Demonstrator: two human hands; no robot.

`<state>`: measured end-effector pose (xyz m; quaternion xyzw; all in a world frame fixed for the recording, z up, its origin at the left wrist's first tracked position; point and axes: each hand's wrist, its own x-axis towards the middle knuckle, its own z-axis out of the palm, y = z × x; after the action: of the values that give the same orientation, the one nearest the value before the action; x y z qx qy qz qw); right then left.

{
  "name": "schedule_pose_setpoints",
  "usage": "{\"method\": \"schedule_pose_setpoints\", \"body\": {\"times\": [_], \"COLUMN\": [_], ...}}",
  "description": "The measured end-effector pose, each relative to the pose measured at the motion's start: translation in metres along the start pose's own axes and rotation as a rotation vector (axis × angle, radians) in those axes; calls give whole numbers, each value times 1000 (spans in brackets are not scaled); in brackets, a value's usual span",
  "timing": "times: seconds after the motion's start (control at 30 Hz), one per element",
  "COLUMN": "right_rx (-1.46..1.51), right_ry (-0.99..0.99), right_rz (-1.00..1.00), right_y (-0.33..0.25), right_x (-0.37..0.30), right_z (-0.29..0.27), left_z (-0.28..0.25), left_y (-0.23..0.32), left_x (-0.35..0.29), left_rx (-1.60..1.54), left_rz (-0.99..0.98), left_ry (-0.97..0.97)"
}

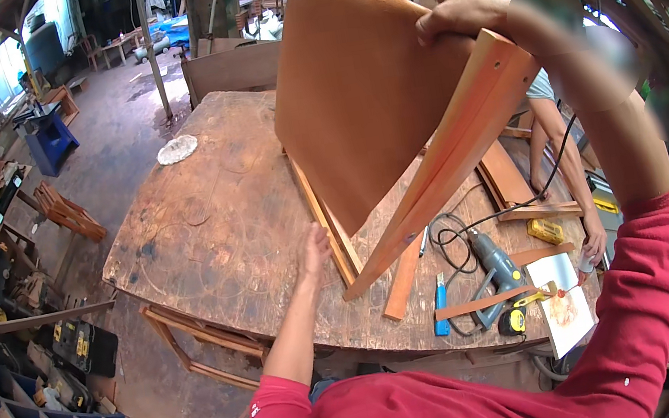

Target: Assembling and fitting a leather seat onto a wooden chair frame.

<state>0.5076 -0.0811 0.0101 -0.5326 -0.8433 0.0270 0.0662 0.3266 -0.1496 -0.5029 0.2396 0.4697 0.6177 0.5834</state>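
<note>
A tan leather-like panel (365,73) and a reddish-brown wooden frame (449,156) stand tilted on the worktable. High on the right, my right hand (460,9) is closed over the panel's upper edge, beside the frame's drilled top end. My left hand (315,251) is low on the left, its fingers stretched out next to a narrow wooden rail (329,227) of the frame. Whether it touches the rail is unclear. The panel hides part of the frame behind it.
On the scarred worktable (185,206) lie a heat gun (496,262), a tape measure (512,322), a blue cutter (441,306), wood strips and a white board (560,304). Another person's hand (593,238) is at the right edge. A round white lid-like piece (177,150) lies far left.
</note>
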Motion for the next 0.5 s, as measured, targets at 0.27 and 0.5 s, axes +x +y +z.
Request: {"method": "schedule_pose_setpoints", "body": {"times": [0.27,0.5], "right_rx": [80,234], "right_ry": [56,73], "right_rz": [-134,-362], "right_y": [12,-6], "right_x": [-41,-64], "right_z": [-2,3], "left_z": [10,-2], "left_y": [137,449], "left_x": [-73,-77], "left_rx": [426,812], "left_rz": [1035,1494], "left_ry": [176,34]}}
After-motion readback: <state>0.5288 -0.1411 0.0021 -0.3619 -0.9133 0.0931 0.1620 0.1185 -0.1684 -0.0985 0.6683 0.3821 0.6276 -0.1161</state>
